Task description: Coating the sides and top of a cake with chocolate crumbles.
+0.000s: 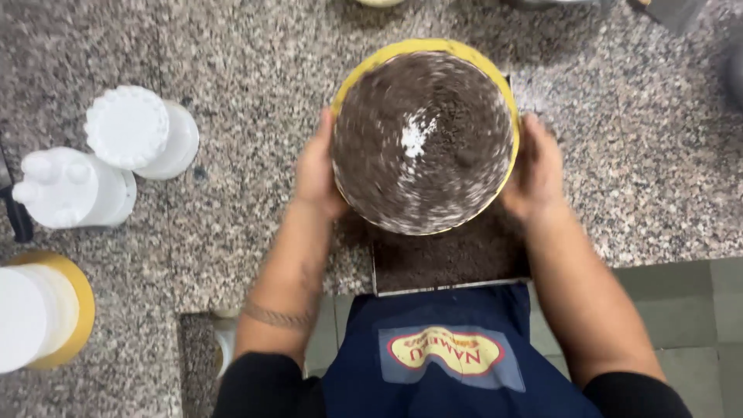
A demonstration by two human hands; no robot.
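A round yellow-rimmed sieve (422, 48) is held between both hands above a metal tray (449, 271). The sieve holds dark brown crumbs with a small white patch in the middle, and its contents look blurred by motion. My left hand (316, 172) grips the sieve's left side. My right hand (534, 169) grips its right side. The tray below is covered with the same dark brown crumbs and sits at the counter's front edge, partly hidden by the sieve.
A speckled granite counter (232, 217) carries a white container with a scalloped lid (128, 128), a white dispenser bottle (62, 190) and a white tub with a yellow rim (39, 313) at the left. A dark blue apron (449, 356) fills the bottom.
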